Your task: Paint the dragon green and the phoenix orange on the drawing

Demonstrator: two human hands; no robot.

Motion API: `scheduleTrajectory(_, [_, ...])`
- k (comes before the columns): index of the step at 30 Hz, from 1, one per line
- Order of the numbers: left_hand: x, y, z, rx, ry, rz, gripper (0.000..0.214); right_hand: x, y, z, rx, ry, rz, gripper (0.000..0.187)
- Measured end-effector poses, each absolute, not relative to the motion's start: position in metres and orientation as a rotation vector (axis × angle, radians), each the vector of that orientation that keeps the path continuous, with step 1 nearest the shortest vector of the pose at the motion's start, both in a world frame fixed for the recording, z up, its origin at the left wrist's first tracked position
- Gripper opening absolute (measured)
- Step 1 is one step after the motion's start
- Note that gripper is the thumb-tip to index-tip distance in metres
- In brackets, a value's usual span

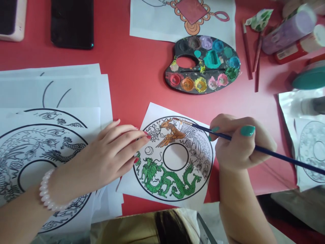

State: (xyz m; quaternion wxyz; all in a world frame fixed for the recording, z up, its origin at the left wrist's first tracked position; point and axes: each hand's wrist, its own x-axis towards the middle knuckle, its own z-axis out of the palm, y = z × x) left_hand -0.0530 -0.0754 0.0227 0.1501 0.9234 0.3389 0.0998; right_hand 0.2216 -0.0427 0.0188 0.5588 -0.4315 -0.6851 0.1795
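My right hand is closed around a blue-handled paintbrush. The brush tip touches or hovers just over the upper part of a printed sheet, near an orange-painted phoenix. A green-painted dragon curls along the bottom of the same round design; the phoenix's wing and tail feathers are largely uncoloured. My left hand lies flat, fingers stretched out, with its fingertips on the sheet's left edge. A bracelet of pale beads circles the left wrist.
A paint palette with several colours lies beyond the sheet. Printed papers are stacked at left, below a black phone. Brushes and paint bottles sit at upper right on the red table.
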Motion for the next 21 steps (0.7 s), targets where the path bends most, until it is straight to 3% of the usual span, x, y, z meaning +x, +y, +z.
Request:
scheduleTrajectory(16, [-0.0528,-0.0756,0.0236,2.665,0.964,0.279,0.040,0.2215,-0.0398,0.0161,-0.916,-1.641,0.382,0.029])
scheduleTrajectory(21, [-0.0530,-0.0750,0.0239,2.648,0.976,0.284,0.039,0.2234,-0.0468,0.0236,-1.094,-1.652,0.450,0.034])
